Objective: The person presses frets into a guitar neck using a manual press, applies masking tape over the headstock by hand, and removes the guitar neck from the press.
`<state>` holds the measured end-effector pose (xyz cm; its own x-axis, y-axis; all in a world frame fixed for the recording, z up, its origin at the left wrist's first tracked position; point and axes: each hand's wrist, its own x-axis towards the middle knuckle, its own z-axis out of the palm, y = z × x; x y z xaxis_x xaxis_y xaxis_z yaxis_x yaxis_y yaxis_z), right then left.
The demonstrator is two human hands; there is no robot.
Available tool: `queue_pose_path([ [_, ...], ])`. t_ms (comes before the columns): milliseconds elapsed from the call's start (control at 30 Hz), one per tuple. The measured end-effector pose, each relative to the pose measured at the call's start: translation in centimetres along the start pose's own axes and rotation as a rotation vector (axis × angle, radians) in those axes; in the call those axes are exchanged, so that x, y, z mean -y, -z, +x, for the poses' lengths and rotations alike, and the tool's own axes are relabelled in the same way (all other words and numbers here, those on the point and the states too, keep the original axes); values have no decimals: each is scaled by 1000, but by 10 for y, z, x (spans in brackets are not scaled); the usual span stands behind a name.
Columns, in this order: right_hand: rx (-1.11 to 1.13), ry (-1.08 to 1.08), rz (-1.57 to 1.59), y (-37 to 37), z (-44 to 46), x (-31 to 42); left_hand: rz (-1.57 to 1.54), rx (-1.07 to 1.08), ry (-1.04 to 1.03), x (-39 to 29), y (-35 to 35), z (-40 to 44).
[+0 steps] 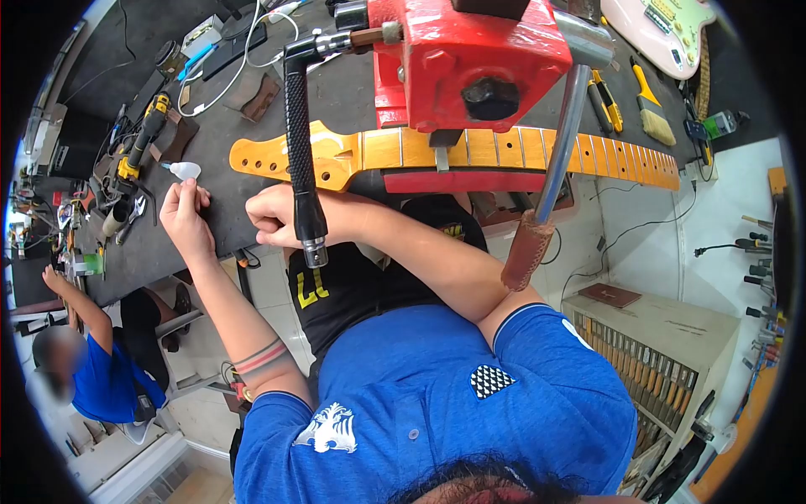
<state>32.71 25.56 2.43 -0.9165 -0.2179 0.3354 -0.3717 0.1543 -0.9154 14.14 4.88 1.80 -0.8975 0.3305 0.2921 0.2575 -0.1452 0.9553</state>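
Observation:
My left hand [186,217] is closed at the bench's left side, its fingertips against a small translucent white bottle [185,170] with a thin bluish tip pointing left; the grip is partly hidden. My right hand [273,216] is curled into a fist beside the headstock, and anything inside it is hidden. A black knurled handle [300,143] with a metal end hangs in front of its wrist side. An amber guitar neck [483,149], headstock to the left, lies across a red support [470,182] under a red lever press [470,67], whose dark ram sits over the frets.
The press lever [561,151] ends in a brown leather-wrapped grip [527,256] above my right forearm. A yellow drill [147,126] lies left; a brush [653,105] and a pink guitar body [663,29] lie right. Another person [113,370] sits at far left.

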Motion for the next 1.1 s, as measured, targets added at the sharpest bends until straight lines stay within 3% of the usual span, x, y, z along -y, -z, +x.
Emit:
queue_pose_path([
  [367,-32,106,-36,0,-3,-4,1,13,-21,11,10,4],
  [1100,-1,-45,-23,-6,2,-10,28,13,-23,6,5,1],
])
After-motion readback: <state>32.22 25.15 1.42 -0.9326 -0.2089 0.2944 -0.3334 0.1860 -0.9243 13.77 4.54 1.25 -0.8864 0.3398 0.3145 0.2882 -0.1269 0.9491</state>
